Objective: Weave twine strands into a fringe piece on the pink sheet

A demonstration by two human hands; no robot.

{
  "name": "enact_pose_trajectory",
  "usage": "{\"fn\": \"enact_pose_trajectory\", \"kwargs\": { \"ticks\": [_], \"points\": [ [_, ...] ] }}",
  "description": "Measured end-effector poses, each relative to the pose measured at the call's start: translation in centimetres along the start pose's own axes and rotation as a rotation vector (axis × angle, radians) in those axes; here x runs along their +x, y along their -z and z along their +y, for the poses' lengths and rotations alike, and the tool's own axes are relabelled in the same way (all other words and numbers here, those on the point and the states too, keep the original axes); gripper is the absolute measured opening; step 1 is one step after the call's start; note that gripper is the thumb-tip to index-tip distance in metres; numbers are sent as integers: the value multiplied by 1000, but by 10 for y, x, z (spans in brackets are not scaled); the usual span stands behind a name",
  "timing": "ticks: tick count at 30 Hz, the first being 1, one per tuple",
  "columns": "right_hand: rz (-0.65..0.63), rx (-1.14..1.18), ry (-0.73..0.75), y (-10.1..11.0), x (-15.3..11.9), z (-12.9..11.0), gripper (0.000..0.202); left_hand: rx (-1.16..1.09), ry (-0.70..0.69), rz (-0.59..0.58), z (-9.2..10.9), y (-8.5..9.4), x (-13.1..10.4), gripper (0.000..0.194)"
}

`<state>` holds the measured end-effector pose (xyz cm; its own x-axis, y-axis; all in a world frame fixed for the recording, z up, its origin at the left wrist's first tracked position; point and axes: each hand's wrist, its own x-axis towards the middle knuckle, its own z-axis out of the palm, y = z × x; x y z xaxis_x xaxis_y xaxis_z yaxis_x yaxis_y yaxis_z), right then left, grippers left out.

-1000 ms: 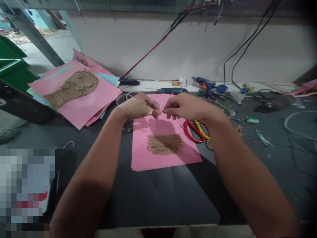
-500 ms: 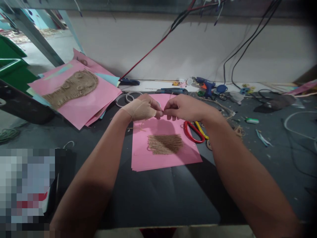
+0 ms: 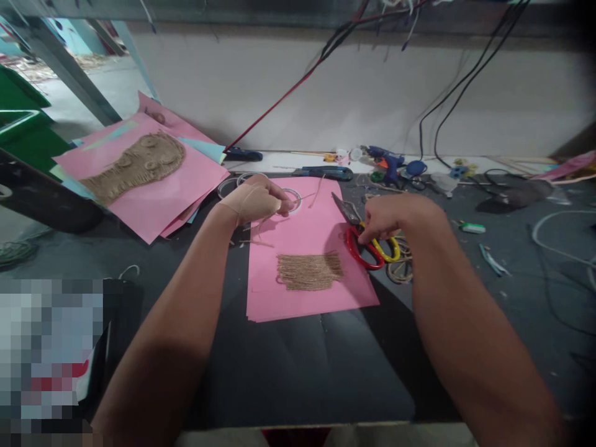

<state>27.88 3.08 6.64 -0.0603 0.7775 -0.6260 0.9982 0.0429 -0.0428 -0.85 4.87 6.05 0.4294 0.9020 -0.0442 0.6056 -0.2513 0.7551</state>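
Observation:
My left hand (image 3: pixel 258 202) is closed in a pinch on a thin strand of jute twine (image 3: pixel 305 198), above the upper left of a pink paper sheet (image 3: pixel 316 230). A pale covering wraps the back of this hand. At the sheet's right edge, my right hand (image 3: pixel 388 217) has its fingers closed on scissors (image 3: pixel 370 254) with one red and one yellow handle. The dark blades point up and left. Lower on the sheet lies a block of twine strands (image 3: pixel 310 271) laid side by side.
At left, stacked coloured papers (image 3: pixel 162 198) carry a brown twine piece (image 3: pixel 144 158). Rings of tape (image 3: pixel 294 200) lie by my left hand. A cutter (image 3: pixel 326 172) and a blue glue gun (image 3: pixel 391 160) lie at the back. Coiled twine (image 3: pixel 399 271) sits beside the scissors.
My hands have come apart from their shared pinch. My right hand has moved right and down onto the scissors; my left has shifted slightly left with the twine strand.

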Motion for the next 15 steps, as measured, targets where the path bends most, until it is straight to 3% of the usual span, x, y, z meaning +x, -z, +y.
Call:
{"fn": "enact_pose_trajectory", "kwargs": {
  "ticks": [4,11,15],
  "points": [
    [19,-35,-125,1,-8,-23,32,27,22,3,1,0,0,20],
    [38,-110,-64,4,-13,-29,27,16,12,41,-1,0,2,17],
    [244,-138,-107,12,-17,-16,13,-35,24,66,-1,1,1,14]
  ]
}}
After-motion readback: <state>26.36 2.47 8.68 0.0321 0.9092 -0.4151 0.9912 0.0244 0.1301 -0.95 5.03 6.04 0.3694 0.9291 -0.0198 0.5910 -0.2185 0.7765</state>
